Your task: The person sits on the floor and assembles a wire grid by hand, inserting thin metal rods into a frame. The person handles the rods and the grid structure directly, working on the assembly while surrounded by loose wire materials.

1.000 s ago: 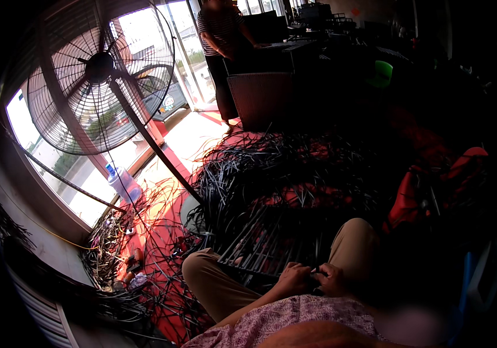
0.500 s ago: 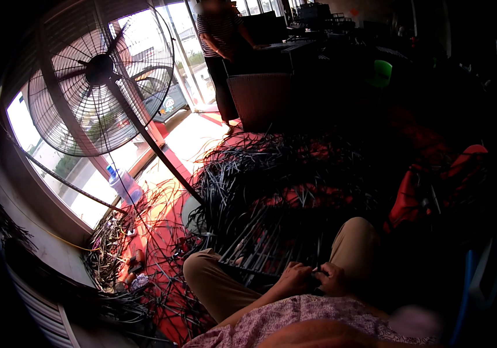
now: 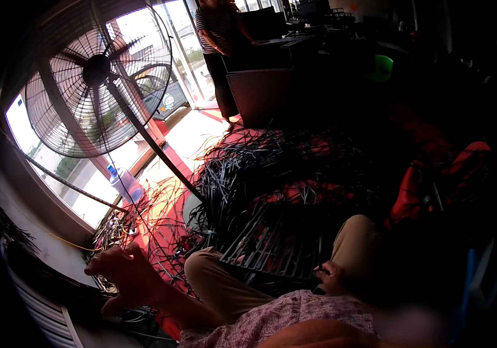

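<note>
My left hand point(image 3: 127, 277) reaches out to the left, fingers spread, above the loose strips beside the wall. Nothing shows in its grasp. In front of my lap lies a dark frame point(image 3: 271, 250) crossed by several parallel bars or strips. My right hand point(image 3: 332, 278) stays by the frame's near right corner, close to my right knee, with its fingers curled. What it pinches is lost in the dark. Long, thin black strips point(image 3: 231, 168) lie in a big tangled heap beyond the frame.
A large standing fan point(image 3: 97, 72) rises at the left, its pole slanting down to a round base point(image 3: 193, 211). A clear plastic jug point(image 3: 125, 182) stands by the window. Another person point(image 3: 219, 40) is beside a table farther off. A red object point(image 3: 405, 197) lies at right.
My left hand has left my right hand at the frame and swung far out to the left, its fingers opening. The right hand has stayed nearly in place.
</note>
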A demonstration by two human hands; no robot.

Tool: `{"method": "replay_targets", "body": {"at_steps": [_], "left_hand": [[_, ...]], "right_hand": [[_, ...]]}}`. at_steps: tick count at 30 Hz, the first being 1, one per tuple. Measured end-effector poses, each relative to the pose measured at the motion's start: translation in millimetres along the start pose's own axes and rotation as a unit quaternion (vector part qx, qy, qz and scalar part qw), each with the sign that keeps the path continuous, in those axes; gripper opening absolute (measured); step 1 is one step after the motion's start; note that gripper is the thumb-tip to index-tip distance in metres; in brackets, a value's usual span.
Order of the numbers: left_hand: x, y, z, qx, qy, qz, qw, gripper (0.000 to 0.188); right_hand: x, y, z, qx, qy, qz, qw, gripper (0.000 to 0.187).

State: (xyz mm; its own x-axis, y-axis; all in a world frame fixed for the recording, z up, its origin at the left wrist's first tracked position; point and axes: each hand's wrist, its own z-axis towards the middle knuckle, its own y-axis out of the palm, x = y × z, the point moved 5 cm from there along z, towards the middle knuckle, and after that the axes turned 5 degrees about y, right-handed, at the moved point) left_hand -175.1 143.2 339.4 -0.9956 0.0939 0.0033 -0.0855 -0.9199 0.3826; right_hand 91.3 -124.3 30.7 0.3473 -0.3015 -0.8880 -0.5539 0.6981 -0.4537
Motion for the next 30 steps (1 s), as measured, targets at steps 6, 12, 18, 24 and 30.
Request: {"method": "replay_targets", "body": {"at_steps": [6, 12, 18, 24, 30], "left_hand": [[-26.8, 9.2, -14.1, 0.023, -0.047, 0.027, 0.998, 0.06], [-23.0, 9.6, -12.0, 0.004, -0.055, 0.03, 0.998, 0.058], [-22.3, 12.2, -12.1, -0.012, -0.064, 0.045, 0.997, 0.056], [-50.0, 3.5, -37.4, -0.101, -0.146, 0.102, 0.979, 0.055], [-170.9, -59.0, -225.7, -0.129, -0.562, 0.45, 0.682, 0.013]], "right_hand": [[4.0, -2.3, 1.3, 0.036, -0.024, 0.004, 0.999, 0.01], [-18.5, -10.2, -3.3, 0.044, 0.024, 0.028, 0.998, 0.01], [-9.9, -6.8, -6.9, 0.049, 0.013, 0.018, 0.999, 0.01], [-19.6, -9.2, -6.3, 0.047, -0.016, 0.007, 0.999, 0.01], [-15.8, -12.4, -4.4, 0.04, -0.028, -0.018, 0.999, 0.014]]}}
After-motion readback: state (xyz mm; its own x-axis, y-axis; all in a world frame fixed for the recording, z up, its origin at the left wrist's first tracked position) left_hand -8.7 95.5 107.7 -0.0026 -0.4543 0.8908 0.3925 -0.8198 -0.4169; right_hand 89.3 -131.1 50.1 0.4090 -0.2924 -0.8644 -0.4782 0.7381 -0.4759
